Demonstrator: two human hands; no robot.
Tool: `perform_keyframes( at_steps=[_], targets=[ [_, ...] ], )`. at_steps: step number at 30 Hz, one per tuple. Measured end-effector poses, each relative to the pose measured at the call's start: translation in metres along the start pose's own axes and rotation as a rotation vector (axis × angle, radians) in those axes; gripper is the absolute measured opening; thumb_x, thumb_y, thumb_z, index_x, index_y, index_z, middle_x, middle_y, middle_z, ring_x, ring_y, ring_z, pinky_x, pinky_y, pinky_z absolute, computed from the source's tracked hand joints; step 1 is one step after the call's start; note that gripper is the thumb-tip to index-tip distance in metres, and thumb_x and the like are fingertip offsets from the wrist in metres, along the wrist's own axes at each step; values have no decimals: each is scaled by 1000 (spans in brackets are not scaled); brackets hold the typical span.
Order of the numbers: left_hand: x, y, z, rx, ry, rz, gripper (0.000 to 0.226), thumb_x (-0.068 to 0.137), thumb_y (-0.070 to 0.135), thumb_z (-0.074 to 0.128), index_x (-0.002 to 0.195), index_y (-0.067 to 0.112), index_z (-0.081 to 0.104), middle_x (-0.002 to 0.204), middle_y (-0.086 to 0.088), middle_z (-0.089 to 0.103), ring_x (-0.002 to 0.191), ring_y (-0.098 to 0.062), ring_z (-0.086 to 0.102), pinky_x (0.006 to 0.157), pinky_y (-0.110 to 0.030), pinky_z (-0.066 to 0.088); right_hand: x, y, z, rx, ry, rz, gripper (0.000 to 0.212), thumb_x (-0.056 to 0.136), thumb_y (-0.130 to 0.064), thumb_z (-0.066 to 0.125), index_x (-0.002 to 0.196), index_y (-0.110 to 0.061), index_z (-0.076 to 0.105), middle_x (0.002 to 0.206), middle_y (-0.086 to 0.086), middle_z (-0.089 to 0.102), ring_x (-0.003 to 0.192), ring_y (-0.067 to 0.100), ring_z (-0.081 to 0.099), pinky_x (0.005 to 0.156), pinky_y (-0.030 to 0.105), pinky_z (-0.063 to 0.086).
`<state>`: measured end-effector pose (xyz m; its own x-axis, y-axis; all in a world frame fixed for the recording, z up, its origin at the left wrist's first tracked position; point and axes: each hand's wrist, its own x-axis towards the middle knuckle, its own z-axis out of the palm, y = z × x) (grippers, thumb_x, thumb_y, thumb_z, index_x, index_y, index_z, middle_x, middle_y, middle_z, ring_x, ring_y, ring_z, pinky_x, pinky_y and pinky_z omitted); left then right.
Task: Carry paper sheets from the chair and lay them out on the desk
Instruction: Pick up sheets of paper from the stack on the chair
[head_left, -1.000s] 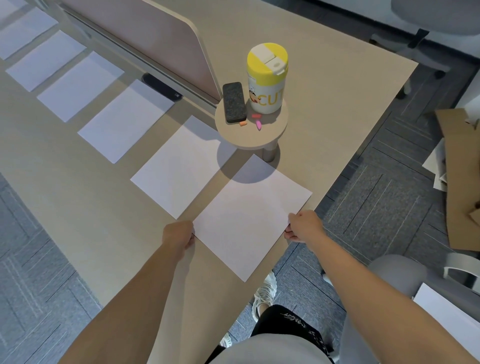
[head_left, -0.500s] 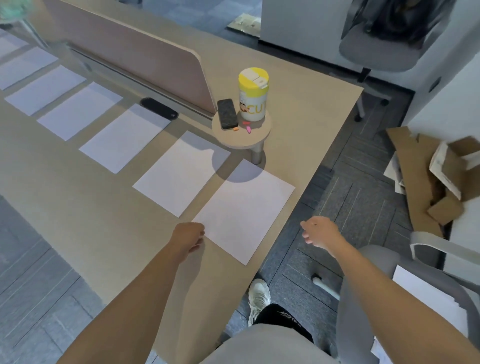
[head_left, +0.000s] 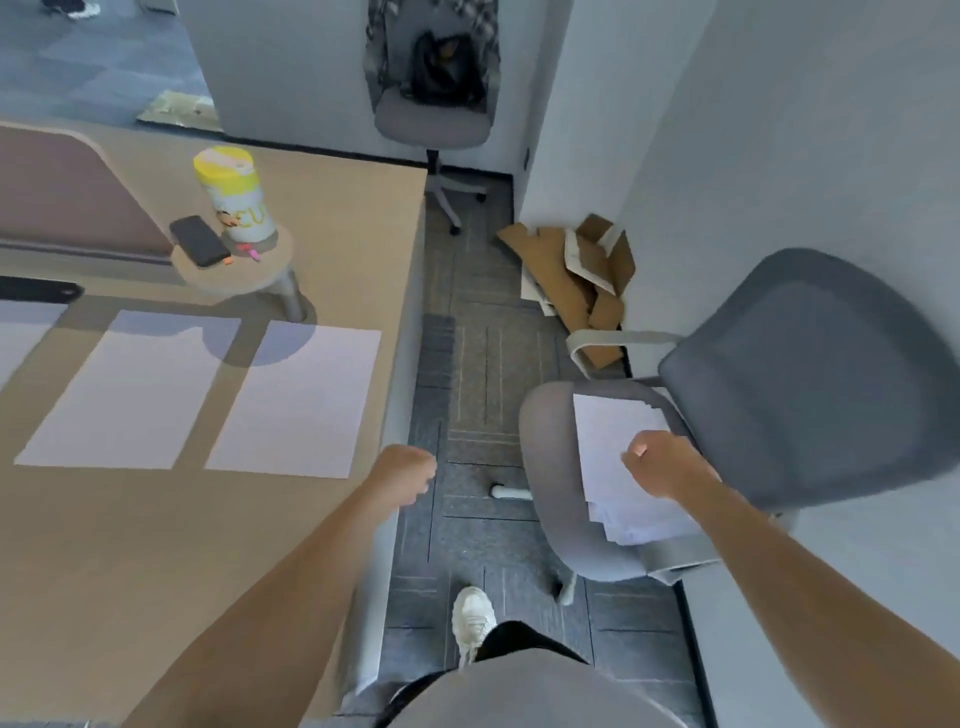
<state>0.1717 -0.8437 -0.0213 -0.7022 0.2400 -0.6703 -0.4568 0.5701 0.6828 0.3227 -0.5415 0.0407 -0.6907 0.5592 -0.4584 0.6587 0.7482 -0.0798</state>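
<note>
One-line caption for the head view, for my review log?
Right hand reaches over the paper stack on the grey chair; left hand hangs loosely curled by the desk edge, sheets already laid out.

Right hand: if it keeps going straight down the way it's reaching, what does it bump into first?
Most likely the paper stack on the chair. The right hand hangs over it, though depth is unclear, so it may be touching already.

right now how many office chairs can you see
2. One near chair on the right, holding the paper stack under the right hand; one far chair by the back wall.
</note>
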Motion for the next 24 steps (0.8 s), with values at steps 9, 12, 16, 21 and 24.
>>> perform_keyframes(
  at_steps=[9,12,16,21,24],
  targets=[
    [13,83,105,386,-131,170,35,75,6,45,50,26,32,55,2,27,62,-18,28,56,-30,15,-15,132,-15,234,31,196,27,90,-45,46,110,-34,60,111,-1,63,91,23,64,83,39,56],
    [39,107,147,446,-126,166,20,79,7,47,67,23,46,65,-5,37,68,-18,37,56,-28,21,9,171,-17,263,11,200,30,92,-42,44,114,-32,61,113,-1,64,96,23,62,85,40,56],
    [62,131,218,468,-139,111,19,85,7,47,73,22,49,73,-6,44,75,-19,41,58,-28,29,60,228,-14,306,-54,175,30,95,-40,44,116,-27,60,115,0,65,92,21,64,77,33,54],
    [81,160,288,491,-134,31,33,82,4,46,57,20,31,55,1,27,55,-17,27,54,-30,17,125,271,-11,356,-177,110,29,99,-34,47,119,-19,61,121,4,65,106,24,61,92,39,53],
    [111,160,318,515,-126,-2,34,81,8,49,59,21,27,56,1,28,54,-18,26,56,-33,21,161,283,-3,363,-223,86,31,99,-34,47,121,-18,62,124,4,66,108,25,62,95,37,51]
  ],
)
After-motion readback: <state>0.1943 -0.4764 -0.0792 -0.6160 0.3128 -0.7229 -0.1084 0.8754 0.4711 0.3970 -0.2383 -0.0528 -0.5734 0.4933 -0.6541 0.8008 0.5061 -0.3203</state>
